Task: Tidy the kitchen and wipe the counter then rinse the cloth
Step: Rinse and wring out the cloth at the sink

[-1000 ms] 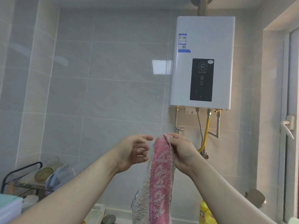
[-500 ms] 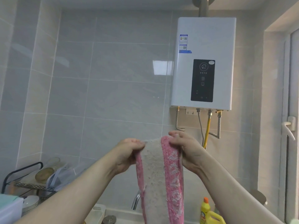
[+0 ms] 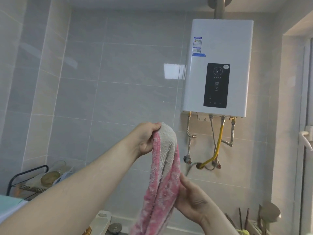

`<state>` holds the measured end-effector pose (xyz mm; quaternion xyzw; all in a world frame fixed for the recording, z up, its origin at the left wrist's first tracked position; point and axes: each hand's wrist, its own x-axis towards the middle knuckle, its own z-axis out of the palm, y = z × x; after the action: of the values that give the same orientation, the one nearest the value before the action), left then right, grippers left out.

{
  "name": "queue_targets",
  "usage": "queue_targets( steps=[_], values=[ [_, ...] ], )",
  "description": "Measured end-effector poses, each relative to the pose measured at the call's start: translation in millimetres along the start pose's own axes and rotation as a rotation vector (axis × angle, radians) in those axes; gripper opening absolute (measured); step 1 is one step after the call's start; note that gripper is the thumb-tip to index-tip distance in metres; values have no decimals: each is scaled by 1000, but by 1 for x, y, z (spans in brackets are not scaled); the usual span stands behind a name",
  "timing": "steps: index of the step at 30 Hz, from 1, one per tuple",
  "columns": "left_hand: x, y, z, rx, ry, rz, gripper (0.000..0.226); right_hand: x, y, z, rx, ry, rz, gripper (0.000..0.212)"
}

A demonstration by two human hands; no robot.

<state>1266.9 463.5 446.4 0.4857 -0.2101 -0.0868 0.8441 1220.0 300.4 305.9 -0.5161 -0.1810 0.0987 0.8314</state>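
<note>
A pink and grey cloth (image 3: 162, 175) hangs lengthwise in front of the tiled wall, raised at chest height. My left hand (image 3: 147, 138) pinches its top end, with the grey side folded over my fingers. Lower down, my right hand (image 3: 191, 200) closes around the cloth's middle from the right side. The cloth's lower end runs out of view at the bottom edge.
A white water heater (image 3: 218, 48) with pipes and a yellow hose (image 3: 218, 141) hangs on the wall to the right. A black dish rack (image 3: 28, 182) with jars stands at left. A sink strainer (image 3: 115, 228) shows below. Utensils (image 3: 264, 216) stand bottom right beside a window frame (image 3: 304, 133).
My right hand let go of the cloth's top edge and slid down to grip its middle. The left hand kept the top and rose slightly; the cloth folded narrower.
</note>
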Motion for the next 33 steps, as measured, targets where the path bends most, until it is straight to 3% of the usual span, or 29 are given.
queue_targets(
  steps=[5, 10, 12, 16, 18, 22, 27, 31, 33],
  values=[
    [3, 4, -10, -42, -8, -47, 32, 2, -12, 16, 123, 63, 74, 53],
    [11, -7, -34, -111, 51, -24, 31, -1, -35, 30, 254, 16, 30, 64],
    [10, -24, -48, -95, 101, -62, 36, 0, -42, 39, 210, 66, 3, 54],
    [-10, -65, -78, 118, 128, -305, 33, 8, -51, 40, 177, 176, -55, 50],
    [-24, -78, -89, 345, 122, -410, 43, 7, -54, 40, 170, 176, -74, 43],
    [-42, -82, -91, 619, 89, -352, 60, 6, -55, 37, 159, 158, -79, 27],
    [-38, -81, -75, 510, -98, -107, 55, 16, -51, 35, 156, 198, -74, 47],
    [-40, -71, -68, 141, -137, -150, 21, 19, -48, 32, 160, 160, -63, 45],
    [-41, -67, -65, 47, -133, -146, 25, 19, -47, 29, 165, 140, -71, 44]
  ],
)
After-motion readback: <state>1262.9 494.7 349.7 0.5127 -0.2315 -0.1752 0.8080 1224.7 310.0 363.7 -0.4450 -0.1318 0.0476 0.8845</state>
